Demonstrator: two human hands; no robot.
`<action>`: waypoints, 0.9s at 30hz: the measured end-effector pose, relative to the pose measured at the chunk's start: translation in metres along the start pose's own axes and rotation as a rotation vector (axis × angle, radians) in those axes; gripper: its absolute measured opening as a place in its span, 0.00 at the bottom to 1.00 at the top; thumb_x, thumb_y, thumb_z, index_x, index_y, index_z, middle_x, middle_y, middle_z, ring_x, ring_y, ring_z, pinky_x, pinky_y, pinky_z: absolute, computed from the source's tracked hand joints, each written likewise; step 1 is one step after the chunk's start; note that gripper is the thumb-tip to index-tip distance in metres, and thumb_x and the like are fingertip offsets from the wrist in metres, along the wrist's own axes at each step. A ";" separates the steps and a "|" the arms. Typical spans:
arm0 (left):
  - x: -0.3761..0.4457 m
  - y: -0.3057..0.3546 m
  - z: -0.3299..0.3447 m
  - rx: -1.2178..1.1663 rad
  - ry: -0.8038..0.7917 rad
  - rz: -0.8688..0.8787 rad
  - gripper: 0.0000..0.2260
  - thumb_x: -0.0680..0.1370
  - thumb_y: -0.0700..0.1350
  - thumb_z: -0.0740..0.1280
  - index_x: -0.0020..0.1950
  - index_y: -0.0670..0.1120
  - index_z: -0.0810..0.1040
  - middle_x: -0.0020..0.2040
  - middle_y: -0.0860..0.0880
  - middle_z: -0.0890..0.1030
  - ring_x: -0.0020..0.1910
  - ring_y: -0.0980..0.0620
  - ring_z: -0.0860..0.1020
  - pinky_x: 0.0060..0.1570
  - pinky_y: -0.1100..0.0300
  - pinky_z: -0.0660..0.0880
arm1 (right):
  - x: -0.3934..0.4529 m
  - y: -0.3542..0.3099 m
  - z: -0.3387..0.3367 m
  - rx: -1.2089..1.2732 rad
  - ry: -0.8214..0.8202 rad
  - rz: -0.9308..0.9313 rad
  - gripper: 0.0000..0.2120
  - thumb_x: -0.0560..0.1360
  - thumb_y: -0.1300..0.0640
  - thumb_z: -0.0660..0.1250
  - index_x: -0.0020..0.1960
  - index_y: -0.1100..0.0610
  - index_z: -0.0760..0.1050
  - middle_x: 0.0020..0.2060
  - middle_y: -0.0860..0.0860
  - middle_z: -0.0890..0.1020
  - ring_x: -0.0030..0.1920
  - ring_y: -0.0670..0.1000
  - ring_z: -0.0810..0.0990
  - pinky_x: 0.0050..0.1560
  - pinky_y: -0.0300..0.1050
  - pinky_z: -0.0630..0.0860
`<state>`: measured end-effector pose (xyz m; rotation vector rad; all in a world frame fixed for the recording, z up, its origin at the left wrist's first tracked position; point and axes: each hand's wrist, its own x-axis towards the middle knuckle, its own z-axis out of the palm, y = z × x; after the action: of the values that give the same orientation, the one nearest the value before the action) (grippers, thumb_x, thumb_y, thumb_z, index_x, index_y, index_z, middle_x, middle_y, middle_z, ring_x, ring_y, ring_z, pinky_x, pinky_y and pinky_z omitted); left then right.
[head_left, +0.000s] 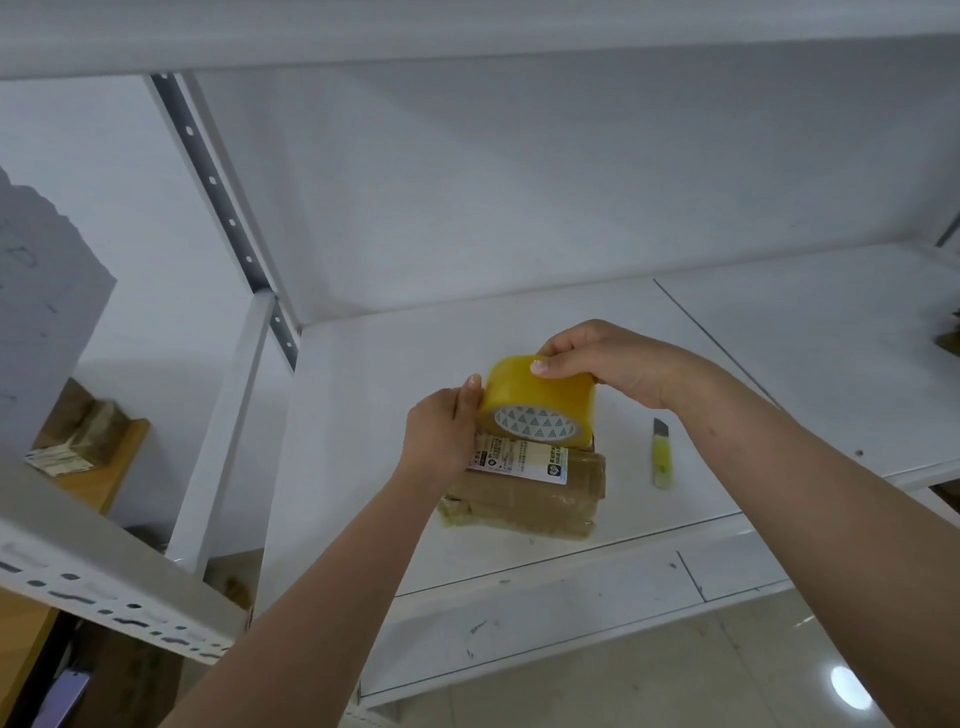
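Forearms: left forearm (322, 597) and right forearm (831, 519) run up from the bottom corners and converge over the middle of the shelf.
Shelf: white metal shelf board (779, 338) of a slotted-angle rack; everything in hand sits or hangs over its near half.
Parcel: brown cardboard parcel (530, 509), wrapped in clear tape, lies flat on the shelf with its long axis left to right. It is directly under both hands, and a white shipping label (519, 460) sits on its top face.
Tape roll: yellow packing tape roll (540, 395) is held over the parcel's far edge. Whether it touches the carton cannot be told. Its core opening faces the person, so its axis points near to far, across the parcel's length.
Right hand: right hand (618, 369) comes over the top of the roll, fingers curled round its band, and carries it.
Left hand: left hand (441, 436) is at the roll's left side, thumb pressed on the band and fingers curled beneath. It looks to be feeling for the free end.
Utility knife: yellow utility knife (661, 457) lies on the shelf right of the parcel and apart from it, blade end pointing away. The right hand is the nearer.
Judgement: tape drawn leftward would run along the parcel's long axis.
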<state>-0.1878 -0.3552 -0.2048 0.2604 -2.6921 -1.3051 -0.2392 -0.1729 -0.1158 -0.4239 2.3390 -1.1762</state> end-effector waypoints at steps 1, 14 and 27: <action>0.000 -0.002 0.000 -0.027 0.000 -0.005 0.28 0.83 0.57 0.51 0.38 0.37 0.75 0.35 0.41 0.79 0.37 0.42 0.78 0.44 0.48 0.76 | 0.001 0.000 0.001 0.001 0.001 0.002 0.05 0.75 0.50 0.70 0.45 0.52 0.81 0.47 0.50 0.82 0.56 0.53 0.77 0.65 0.52 0.69; 0.010 -0.004 -0.002 -0.385 0.047 -0.062 0.18 0.83 0.54 0.56 0.44 0.48 0.81 0.39 0.50 0.84 0.39 0.54 0.82 0.30 0.62 0.79 | 0.001 -0.012 -0.021 -0.038 0.020 0.026 0.12 0.73 0.48 0.72 0.45 0.58 0.82 0.36 0.51 0.84 0.38 0.51 0.82 0.41 0.43 0.75; 0.009 -0.027 -0.020 -0.298 0.151 -0.022 0.18 0.84 0.55 0.53 0.49 0.52 0.81 0.43 0.59 0.83 0.43 0.60 0.81 0.45 0.60 0.78 | 0.005 -0.001 -0.014 -0.147 -0.035 0.099 0.20 0.74 0.46 0.71 0.51 0.64 0.82 0.48 0.59 0.84 0.46 0.54 0.81 0.50 0.48 0.75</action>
<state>-0.1900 -0.3884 -0.2133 0.3379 -2.3397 -1.5985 -0.2506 -0.1670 -0.1090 -0.3716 2.3952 -0.9481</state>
